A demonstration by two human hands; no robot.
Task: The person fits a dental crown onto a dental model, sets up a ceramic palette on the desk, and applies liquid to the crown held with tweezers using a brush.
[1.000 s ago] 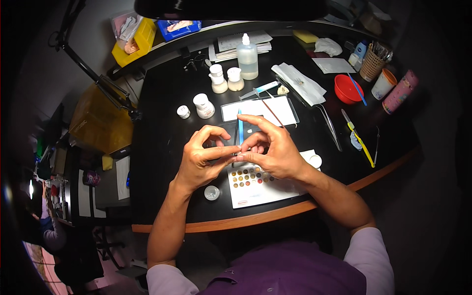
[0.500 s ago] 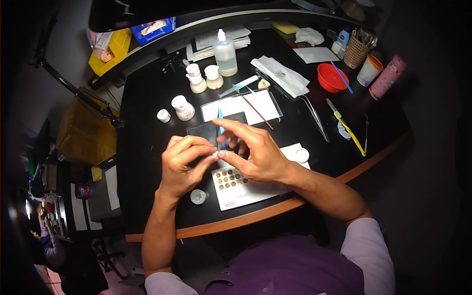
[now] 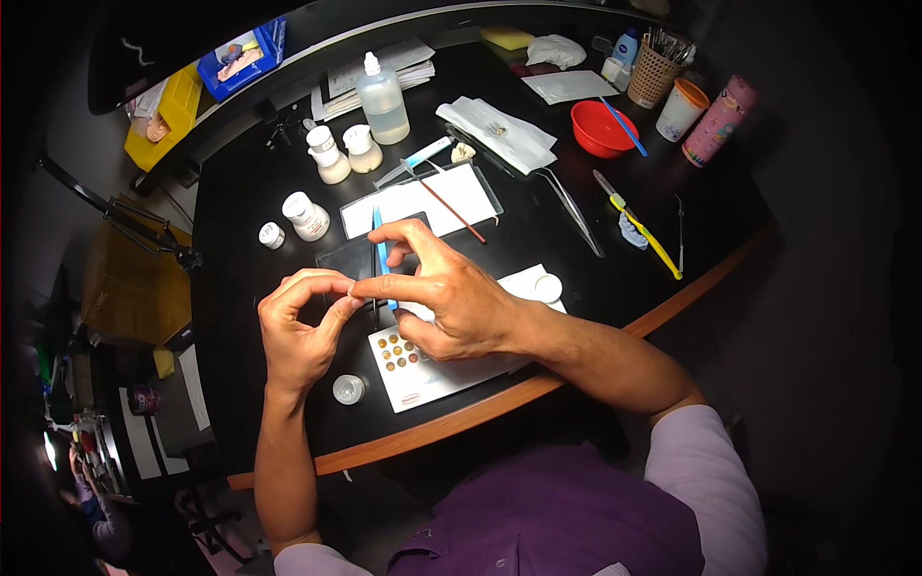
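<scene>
My left hand [image 3: 305,322] pinches a tiny pale piece [image 3: 352,292] between thumb and index finger. A finger of my right hand [image 3: 442,298] reaches across to touch that piece, while its other fingers are spread, one raised beside a blue stick-like tool [image 3: 377,217] and a dark slender tool. Below my hands lies a white palette [image 3: 423,389] with several coloured wells and a round white disc [image 3: 547,288]. A small clear cup [image 3: 348,389] stands left of the palette. Behind my hands is a white pad [image 3: 403,211] with a thin red-handled tool [image 3: 451,211] across it.
White jars [image 3: 307,219], a clear bottle [image 3: 382,106], folded paper [image 3: 495,130], tweezers [image 3: 567,211], a red bowl [image 3: 600,134] and a yellow-handled instrument [image 3: 648,240] surround the work. A lamp arm [image 3: 115,216] is at left; another person [image 3: 101,509] works beyond.
The view has turned, so the desk appears shifted leftward. My right thumb has moved down away from the pinched piece, and another right finger now extends to it. My left hand keeps pinching.
</scene>
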